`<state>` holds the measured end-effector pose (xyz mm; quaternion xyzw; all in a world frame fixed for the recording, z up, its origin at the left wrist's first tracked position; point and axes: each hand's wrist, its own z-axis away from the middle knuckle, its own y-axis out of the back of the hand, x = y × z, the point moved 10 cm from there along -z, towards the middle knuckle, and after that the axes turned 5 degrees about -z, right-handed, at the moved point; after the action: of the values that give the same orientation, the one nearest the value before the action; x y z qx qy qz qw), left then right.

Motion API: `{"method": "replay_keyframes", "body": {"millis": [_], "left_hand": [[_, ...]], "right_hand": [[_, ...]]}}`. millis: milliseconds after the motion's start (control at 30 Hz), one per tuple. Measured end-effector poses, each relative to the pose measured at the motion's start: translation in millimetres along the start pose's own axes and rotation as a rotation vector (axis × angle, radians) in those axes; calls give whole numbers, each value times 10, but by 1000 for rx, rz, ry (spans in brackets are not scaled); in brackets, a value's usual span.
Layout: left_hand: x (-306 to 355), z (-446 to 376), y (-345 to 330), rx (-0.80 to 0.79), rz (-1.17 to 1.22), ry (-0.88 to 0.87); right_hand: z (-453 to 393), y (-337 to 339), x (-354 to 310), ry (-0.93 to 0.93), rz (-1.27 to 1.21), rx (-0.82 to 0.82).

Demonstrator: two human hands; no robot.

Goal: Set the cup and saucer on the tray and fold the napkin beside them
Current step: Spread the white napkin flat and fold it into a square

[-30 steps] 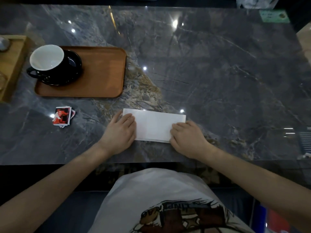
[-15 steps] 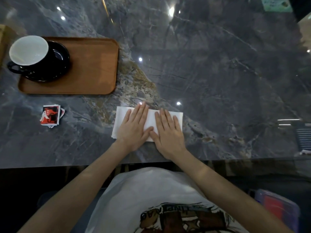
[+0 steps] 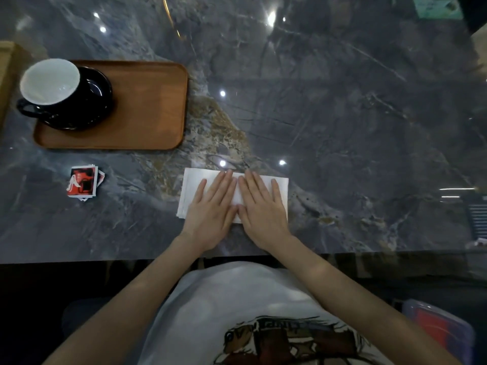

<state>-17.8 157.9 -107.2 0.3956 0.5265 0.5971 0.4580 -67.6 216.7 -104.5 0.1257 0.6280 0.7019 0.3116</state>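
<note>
A black cup with a white inside (image 3: 50,83) stands on a black saucer (image 3: 97,101) at the left end of the brown wooden tray (image 3: 147,106). The white napkin (image 3: 191,188), folded into a long rectangle, lies on the dark marble table near its front edge, to the right of and below the tray. My left hand (image 3: 213,209) and my right hand (image 3: 261,209) rest flat on the napkin side by side, fingers spread, thumbs touching. They cover most of its middle.
A small stack of red and white packets (image 3: 81,183) lies on the table below the tray. A light wooden box edge (image 3: 6,75) shows at the far left. A green card (image 3: 437,6) sits at the far right corner. The table's front edge (image 3: 105,259) runs just below my wrists.
My hands moved from the napkin's two ends to its middle and now lie flat with fingers extended. The view shifted slightly toward the table.
</note>
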Motion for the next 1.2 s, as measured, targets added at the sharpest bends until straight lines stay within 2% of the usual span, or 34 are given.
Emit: {"method": "replay_keyframes", "body": {"millis": [200,333,500,667,733,867,1033,1200], "left_hand": [[-323,233,-117,-16,24,167],[-443,361,-133,-44,21,184],[-444,363,-125,-66,30,183],[-318,292,-14,-71,23,278],[-132,221,38,-46,54,257],[227,138,-13,-49,204,180],[250,163,-154,-81,214,188],[256,168,-171,-96,211,155]], "right_hand": [[168,-101,458,-103,52,0],[284,-62,667,-113,25,-14],[302,-38,685,-70,-53,-3],[175,205,794,-48,-260,64],[67,322,836,-69,-296,96],[-127,369,847,-110,-275,49],[-227,354,903,-173,-374,-22],[-244,305,948,-298,-669,-101]]}}
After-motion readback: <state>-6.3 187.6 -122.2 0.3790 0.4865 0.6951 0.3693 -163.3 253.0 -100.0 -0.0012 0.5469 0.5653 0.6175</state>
